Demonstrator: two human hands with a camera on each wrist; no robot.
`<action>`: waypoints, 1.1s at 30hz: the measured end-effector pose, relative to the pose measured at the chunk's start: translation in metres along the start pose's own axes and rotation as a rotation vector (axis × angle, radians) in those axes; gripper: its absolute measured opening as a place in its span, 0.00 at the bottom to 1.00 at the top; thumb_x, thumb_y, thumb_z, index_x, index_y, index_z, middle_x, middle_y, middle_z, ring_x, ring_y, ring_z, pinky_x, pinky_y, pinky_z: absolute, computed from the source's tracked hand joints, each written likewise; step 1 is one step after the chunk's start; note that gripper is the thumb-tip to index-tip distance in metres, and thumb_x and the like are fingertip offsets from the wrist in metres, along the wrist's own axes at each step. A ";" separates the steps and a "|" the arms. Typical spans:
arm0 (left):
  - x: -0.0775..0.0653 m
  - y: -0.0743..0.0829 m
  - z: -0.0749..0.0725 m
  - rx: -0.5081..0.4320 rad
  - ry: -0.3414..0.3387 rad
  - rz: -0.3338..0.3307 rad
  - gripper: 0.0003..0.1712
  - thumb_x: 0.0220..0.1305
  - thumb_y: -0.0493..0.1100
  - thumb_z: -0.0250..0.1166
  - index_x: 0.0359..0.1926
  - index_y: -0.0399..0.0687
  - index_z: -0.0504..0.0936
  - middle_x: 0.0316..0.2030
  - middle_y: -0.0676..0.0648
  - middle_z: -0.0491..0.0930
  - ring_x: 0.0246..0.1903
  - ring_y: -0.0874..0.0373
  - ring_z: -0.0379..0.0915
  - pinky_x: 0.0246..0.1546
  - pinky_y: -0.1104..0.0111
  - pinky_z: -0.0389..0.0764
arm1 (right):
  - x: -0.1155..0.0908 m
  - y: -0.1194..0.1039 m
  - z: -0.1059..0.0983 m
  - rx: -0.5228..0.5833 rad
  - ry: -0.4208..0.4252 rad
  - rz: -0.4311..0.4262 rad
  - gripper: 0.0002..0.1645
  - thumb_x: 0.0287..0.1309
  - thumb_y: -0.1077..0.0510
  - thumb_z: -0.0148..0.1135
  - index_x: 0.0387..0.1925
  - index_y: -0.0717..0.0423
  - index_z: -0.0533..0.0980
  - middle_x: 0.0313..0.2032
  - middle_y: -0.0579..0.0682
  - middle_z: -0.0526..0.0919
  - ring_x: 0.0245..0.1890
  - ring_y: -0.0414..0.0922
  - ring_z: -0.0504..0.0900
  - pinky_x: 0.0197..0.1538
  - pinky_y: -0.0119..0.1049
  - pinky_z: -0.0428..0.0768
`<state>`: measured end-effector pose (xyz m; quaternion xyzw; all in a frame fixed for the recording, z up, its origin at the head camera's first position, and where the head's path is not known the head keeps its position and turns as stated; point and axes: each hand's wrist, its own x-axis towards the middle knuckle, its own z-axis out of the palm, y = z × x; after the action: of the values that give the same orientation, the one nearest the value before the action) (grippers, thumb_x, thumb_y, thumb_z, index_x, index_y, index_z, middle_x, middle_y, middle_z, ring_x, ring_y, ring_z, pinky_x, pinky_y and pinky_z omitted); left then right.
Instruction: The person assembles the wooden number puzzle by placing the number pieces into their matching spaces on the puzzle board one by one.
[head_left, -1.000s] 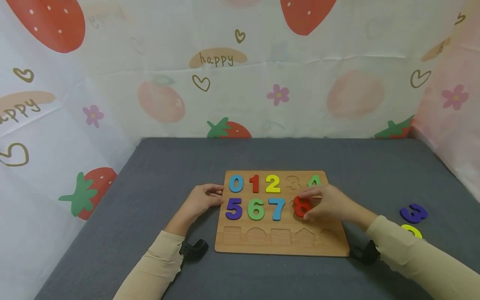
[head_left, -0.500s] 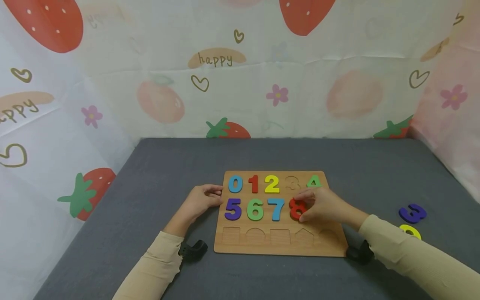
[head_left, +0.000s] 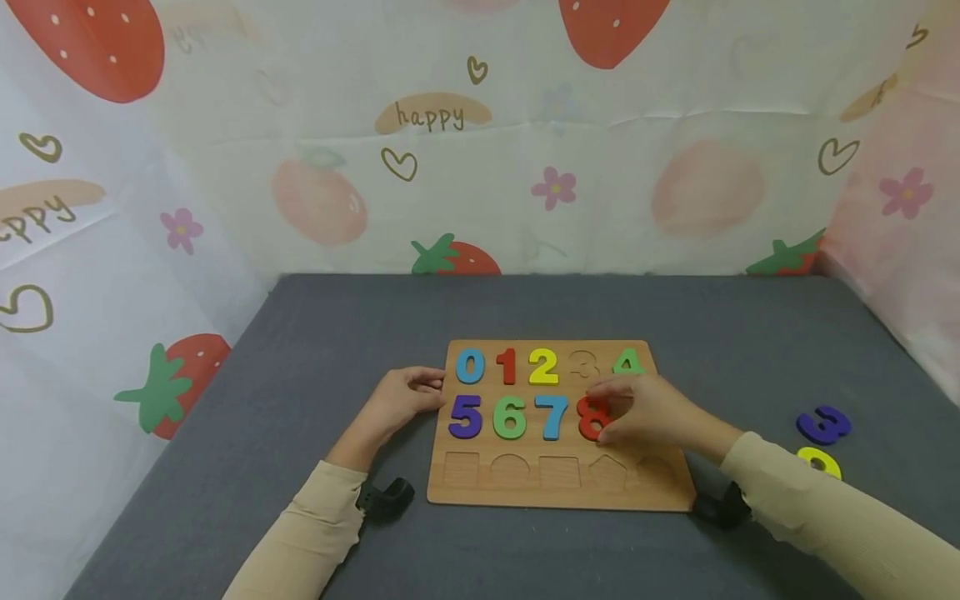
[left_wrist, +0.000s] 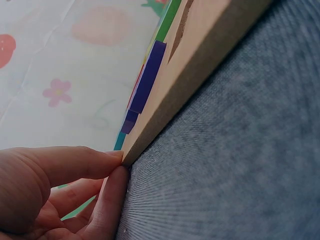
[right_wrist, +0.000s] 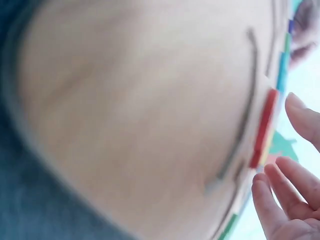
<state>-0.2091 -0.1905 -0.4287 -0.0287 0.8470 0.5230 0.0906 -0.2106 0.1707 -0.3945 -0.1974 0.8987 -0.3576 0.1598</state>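
A wooden number puzzle board (head_left: 562, 492) lies flat on the grey table. At its left edge is my left hand (head_left: 393, 408); in the left wrist view the thumb and a finger (left_wrist: 112, 195) hold that edge. Over the right part of the board, my right hand (head_left: 660, 417) has thumb and fingers spread around the red number 8 (head_left: 591, 419). In the right wrist view the red 8 (right_wrist: 264, 130) sits in the board, with the fingers (right_wrist: 270, 200) and thumb apart from it. The right hand partly covers the green 4 (head_left: 627, 362).
Blue 0 (head_left: 461, 367), purple 5 (head_left: 466, 417), green 6 (head_left: 510, 418) and blue 7 (head_left: 551, 417) are among the pieces on the board. The 3 outline (head_left: 583, 364) and bottom-row shape recesses are bare. A purple 3 (head_left: 823, 425) and a yellow piece (head_left: 821, 460) lie at right.
My right hand has moved slightly left with the red 8, which has gone from tilted to flat in its place beside the 7. The left hand has stayed at the board's edge.
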 end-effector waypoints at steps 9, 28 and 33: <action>0.000 0.000 0.000 -0.006 -0.007 0.003 0.25 0.61 0.33 0.67 0.60 0.35 0.78 0.50 0.38 0.82 0.47 0.53 0.81 0.51 0.61 0.79 | -0.033 0.017 -0.039 0.039 0.122 0.079 0.40 0.52 0.47 0.75 0.64 0.58 0.74 0.65 0.64 0.74 0.65 0.63 0.73 0.57 0.52 0.80; 0.000 0.001 -0.002 -0.001 0.001 0.006 0.24 0.62 0.34 0.67 0.60 0.35 0.79 0.49 0.38 0.82 0.45 0.54 0.80 0.48 0.63 0.78 | -0.090 0.068 -0.089 -0.066 0.217 0.271 0.50 0.53 0.35 0.70 0.71 0.56 0.66 0.71 0.64 0.66 0.69 0.64 0.66 0.58 0.62 0.74; -0.001 0.000 -0.001 0.001 -0.001 0.006 0.24 0.62 0.34 0.67 0.60 0.35 0.79 0.49 0.38 0.82 0.45 0.55 0.80 0.49 0.63 0.79 | -0.100 0.083 -0.092 -0.027 0.250 0.331 0.54 0.54 0.33 0.69 0.73 0.57 0.63 0.72 0.67 0.62 0.69 0.69 0.61 0.58 0.64 0.72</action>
<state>-0.2085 -0.1912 -0.4281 -0.0258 0.8474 0.5227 0.0896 -0.1829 0.3256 -0.3746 -0.0033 0.9364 -0.3361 0.1012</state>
